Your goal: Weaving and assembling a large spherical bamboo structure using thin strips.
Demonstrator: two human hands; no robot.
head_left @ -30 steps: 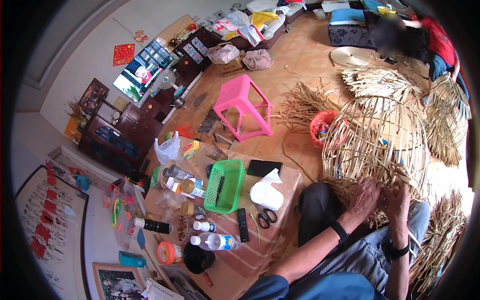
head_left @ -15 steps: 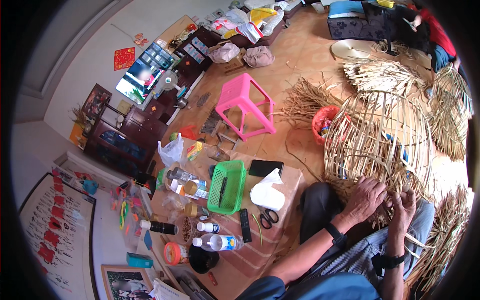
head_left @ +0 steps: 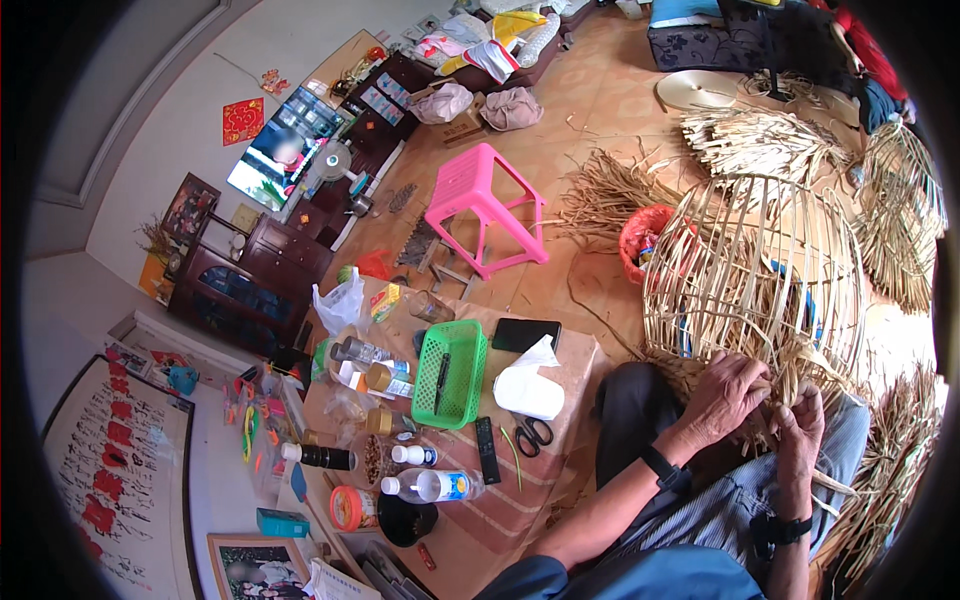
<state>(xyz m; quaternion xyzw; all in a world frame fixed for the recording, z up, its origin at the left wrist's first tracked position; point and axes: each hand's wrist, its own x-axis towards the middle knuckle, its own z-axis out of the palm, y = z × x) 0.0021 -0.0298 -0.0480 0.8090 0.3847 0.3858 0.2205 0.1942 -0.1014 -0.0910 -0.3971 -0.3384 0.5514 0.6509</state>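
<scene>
A large openwork basket (head_left: 735,265) of pale dried strips lies across the front of my lap, its long stakes arching away from me. At its near edge my left hand (head_left: 728,398) is closed, the thumb and fingers pinching the woven strips. Close beside it on the right, my right hand (head_left: 800,420) is also closed, fingers gripping a bunch of strips (head_left: 795,370) at the rim. Loose strip ends (head_left: 832,484) stick out below the right hand over my leg. The exact strip under each set of fingertips is partly hidden.
Left of my knees, a table (head_left: 570,400) holds a green plastic basket (head_left: 450,375), scissors (head_left: 534,437), a paper roll (head_left: 528,392) and several bottles. Beyond stand a pink stool (head_left: 485,205) and a red bin (head_left: 640,240). Strip bundles (head_left: 760,140) lie on the floor; another person (head_left: 875,60) is at far right.
My right hand has shifted slightly left, and the strips above it stand in a more upright bunch. My left hand stays nearly in place. The whole view has moved slightly.
</scene>
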